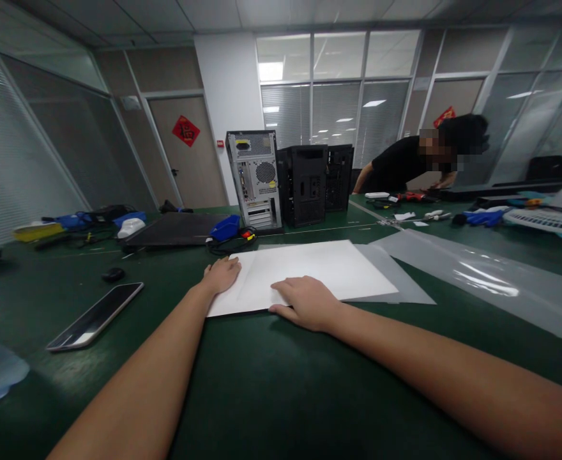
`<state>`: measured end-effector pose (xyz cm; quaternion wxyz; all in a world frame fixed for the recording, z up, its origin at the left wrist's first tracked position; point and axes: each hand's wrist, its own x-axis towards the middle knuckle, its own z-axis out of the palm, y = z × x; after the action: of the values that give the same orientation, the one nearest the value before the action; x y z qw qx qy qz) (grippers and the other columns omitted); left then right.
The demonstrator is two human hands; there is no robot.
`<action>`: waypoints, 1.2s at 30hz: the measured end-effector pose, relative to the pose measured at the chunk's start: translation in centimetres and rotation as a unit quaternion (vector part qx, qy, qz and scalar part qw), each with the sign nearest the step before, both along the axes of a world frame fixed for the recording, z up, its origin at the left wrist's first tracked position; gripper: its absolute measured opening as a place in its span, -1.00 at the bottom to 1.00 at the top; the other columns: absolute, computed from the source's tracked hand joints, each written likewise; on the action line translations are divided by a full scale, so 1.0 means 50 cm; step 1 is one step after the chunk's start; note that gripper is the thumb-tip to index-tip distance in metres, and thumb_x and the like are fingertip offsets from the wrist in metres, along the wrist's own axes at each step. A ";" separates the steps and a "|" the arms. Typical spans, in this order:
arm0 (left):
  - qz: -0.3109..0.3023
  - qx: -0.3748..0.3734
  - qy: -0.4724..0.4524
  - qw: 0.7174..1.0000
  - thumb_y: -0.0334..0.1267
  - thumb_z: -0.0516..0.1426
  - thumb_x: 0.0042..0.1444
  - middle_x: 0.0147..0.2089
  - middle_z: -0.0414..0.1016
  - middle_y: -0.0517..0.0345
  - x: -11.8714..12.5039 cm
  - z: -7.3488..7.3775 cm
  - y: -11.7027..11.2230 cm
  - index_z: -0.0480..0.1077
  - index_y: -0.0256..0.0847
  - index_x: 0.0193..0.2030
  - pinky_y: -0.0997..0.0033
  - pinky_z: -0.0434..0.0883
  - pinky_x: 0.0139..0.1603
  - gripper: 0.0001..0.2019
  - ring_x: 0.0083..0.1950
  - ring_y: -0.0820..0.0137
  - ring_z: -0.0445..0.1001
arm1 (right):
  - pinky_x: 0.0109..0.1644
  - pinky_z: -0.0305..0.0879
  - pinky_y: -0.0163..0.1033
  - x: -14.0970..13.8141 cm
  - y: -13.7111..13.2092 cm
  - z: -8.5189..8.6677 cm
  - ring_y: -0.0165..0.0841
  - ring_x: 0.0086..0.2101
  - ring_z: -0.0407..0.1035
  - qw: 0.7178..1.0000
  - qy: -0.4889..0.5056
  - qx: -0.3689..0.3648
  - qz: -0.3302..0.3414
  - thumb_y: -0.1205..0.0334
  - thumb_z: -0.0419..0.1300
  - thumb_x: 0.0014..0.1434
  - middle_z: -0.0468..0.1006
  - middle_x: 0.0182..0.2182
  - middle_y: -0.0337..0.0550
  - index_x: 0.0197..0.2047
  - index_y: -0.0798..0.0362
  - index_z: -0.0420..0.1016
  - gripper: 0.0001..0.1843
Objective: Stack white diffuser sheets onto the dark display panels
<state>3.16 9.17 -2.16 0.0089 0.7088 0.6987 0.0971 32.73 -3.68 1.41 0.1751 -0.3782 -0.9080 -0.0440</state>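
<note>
Paper (319, 265), plain white, is laid on the green worktop (243, 396), its right side overlapping a translucent sheet (412, 294). Its left end is covered by the left hand (222, 275), whose fingers are extended and slightly parted; its near edge is touched by the right hand (310, 303), with thumb and forefinger held apart. Behind, the worktop is blocked by a silver computer case (257, 185) and black computer cases (304, 191), fronted by a blue object (226, 227) and looped cable (232, 248). At left, a phone (96, 317) and a black mouse (113, 275) are set down before a dark panel (175, 229). At right, clear plastic film (482, 271) is spread, and beyond it a co-worker (400, 165) is seen bent over.
</note>
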 end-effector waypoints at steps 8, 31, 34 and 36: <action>-0.007 -0.002 0.001 1.000 0.34 -0.23 0.21 0.50 0.09 -0.13 0.003 0.002 -0.003 0.25 -0.08 0.40 -0.23 0.00 0.37 -0.20 0.49 -0.03 0.03 | 0.17 0.26 -0.03 0.031 0.015 0.000 -0.13 0.14 0.33 0.990 0.025 -0.059 0.125 -0.12 0.01 0.35 0.42 0.19 0.05 0.35 0.07 0.25 -0.37; 0.012 0.001 0.009 1.000 0.04 -0.12 0.28 0.51 0.08 0.09 -0.004 -0.007 0.008 0.24 0.04 0.41 -0.19 0.02 0.39 -0.41 0.49 0.02 0.04 | 0.22 0.24 -0.06 0.030 0.026 -0.007 -0.21 0.13 0.35 0.984 0.019 -0.034 0.172 0.17 0.02 0.37 0.48 0.14 0.00 0.15 0.08 0.49 -0.61; 0.019 0.004 0.009 1.000 0.02 -0.09 0.27 0.50 0.11 0.09 -0.003 -0.008 0.009 0.25 0.03 0.40 -0.15 0.04 0.39 -0.42 0.49 0.05 0.04 | 0.25 0.22 -0.08 0.031 0.029 -0.013 -0.25 0.17 0.32 0.981 0.026 -0.046 0.184 0.22 0.02 0.36 0.46 0.17 -0.03 0.18 0.04 0.47 -0.60; 0.020 0.006 0.009 1.000 -0.03 -0.09 0.28 0.50 0.11 0.09 -0.003 -0.010 0.009 0.24 0.02 0.40 -0.12 0.05 0.39 -0.43 0.49 0.06 0.06 | 0.27 0.20 -0.09 0.031 0.030 -0.016 -0.26 0.19 0.30 0.980 0.030 -0.056 0.190 0.25 0.02 0.36 0.44 0.19 -0.05 0.20 0.02 0.46 -0.59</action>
<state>3.02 9.62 -2.65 -0.0041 0.6953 0.7124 0.0950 34.28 -2.18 0.61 0.1858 -0.2090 -0.9587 0.0519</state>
